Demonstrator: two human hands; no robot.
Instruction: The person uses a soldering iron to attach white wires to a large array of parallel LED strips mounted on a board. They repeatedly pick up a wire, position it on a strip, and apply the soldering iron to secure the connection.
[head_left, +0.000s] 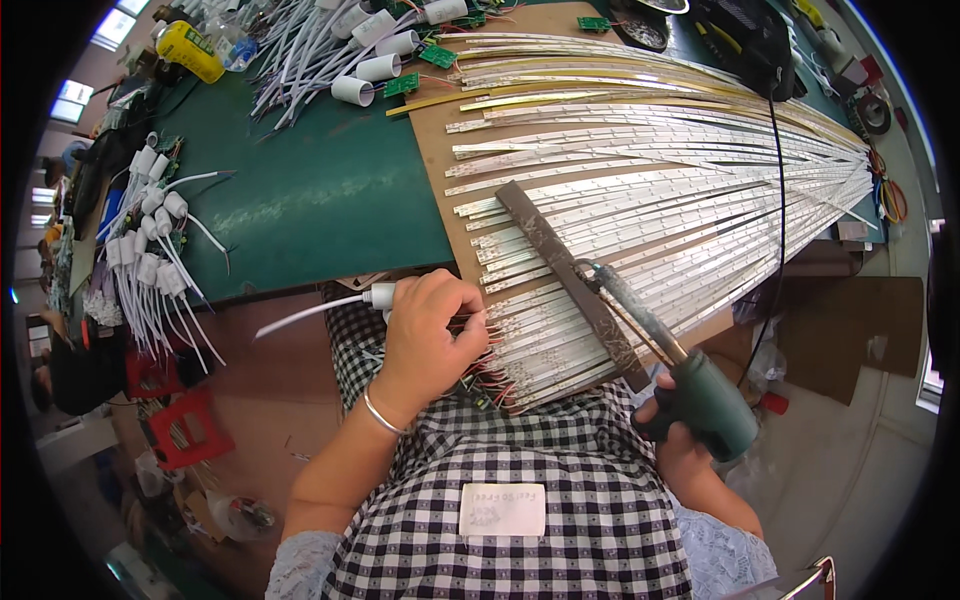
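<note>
Head view: left hand [430,330] is pinching thumb to forefinger at the red wires [496,385] along the strip ends; exact hold unclear. White cap [380,295] is sitting against its left side, perhaps steadied by hidden fingers. Right hand [685,450] is gripping a green soldering gun [718,405], nose angled away, probably sparing fingers heat. LED strips [640,205] are fanning out beyond both hands, dark bar [570,285] lying across, likely weighing them flat.

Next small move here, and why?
I'd probably swing the green soldering gun toward the left ends of the light strips: the left grip is there, by red wires, while the right grip holds the gun with its tip at the dark bar, away from those ends.
</note>
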